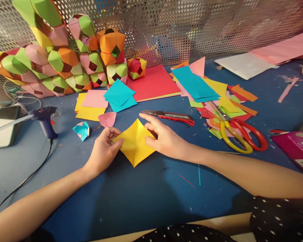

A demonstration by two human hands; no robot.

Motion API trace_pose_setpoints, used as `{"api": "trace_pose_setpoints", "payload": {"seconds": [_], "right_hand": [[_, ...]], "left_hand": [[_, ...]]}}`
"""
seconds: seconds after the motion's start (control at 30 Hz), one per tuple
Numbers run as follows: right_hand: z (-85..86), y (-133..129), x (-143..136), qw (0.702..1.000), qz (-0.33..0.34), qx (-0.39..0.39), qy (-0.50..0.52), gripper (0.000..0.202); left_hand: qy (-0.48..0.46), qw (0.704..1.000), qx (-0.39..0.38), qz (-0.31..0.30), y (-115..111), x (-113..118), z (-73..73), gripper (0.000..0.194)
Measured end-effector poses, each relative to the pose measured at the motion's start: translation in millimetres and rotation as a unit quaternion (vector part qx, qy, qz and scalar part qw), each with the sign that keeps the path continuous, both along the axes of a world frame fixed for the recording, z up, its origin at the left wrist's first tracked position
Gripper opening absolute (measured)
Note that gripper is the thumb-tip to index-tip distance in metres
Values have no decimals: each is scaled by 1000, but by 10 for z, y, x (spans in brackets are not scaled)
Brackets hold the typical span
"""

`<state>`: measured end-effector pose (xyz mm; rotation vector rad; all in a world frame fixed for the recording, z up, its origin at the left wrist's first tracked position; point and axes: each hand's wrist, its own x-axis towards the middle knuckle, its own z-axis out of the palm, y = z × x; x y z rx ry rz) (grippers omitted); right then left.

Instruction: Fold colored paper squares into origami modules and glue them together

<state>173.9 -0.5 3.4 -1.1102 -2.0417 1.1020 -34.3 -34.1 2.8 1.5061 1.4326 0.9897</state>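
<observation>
A yellow square of paper [135, 144] with a crease down its middle is held up between my two hands, one corner pointing toward me. My left hand [104, 148] pinches its left corner between thumb and curled fingers. At the right corner, my right hand [164, 136] grips the paper with its thumb in front, the index finger stretched out toward the box cutter [168, 116]. Just beyond my left hand lie a folded pink piece [107, 119] and a small blue and pink folded piece [81, 131].
Folded paper balls [63, 62] are stacked against the perforated metal screen [146, 37]. A glue gun [45, 121] with its cord lies left. Blue squares [119, 95], a red sheet [154, 82], paper scraps [227, 101] and large scissors [242, 134] lie on the blue table [138, 201].
</observation>
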Motion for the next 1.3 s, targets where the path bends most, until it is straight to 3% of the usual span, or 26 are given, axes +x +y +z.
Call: {"api": "trace_pose_setpoints", "payload": {"seconds": [0.17,0.3,0.4,0.7,1.3], "right_hand": [[-82,31,5,999,8,22,-38,69],[-162,58,27,993,45,92,-51,61],[-202,72,45,980,103,163,-52,54],[-217,64,72,913,184,352,-86,26],[-173,35,59,859,191,461,-114,22]], "left_hand": [[114,992,40,-33,34,-54,-54,17],[257,955,119,-87,55,-105,-43,18],[305,927,177,-130,93,-157,-24,16],[304,908,152,-246,201,-296,103,14],[306,886,150,-315,252,-365,141,21]]}}
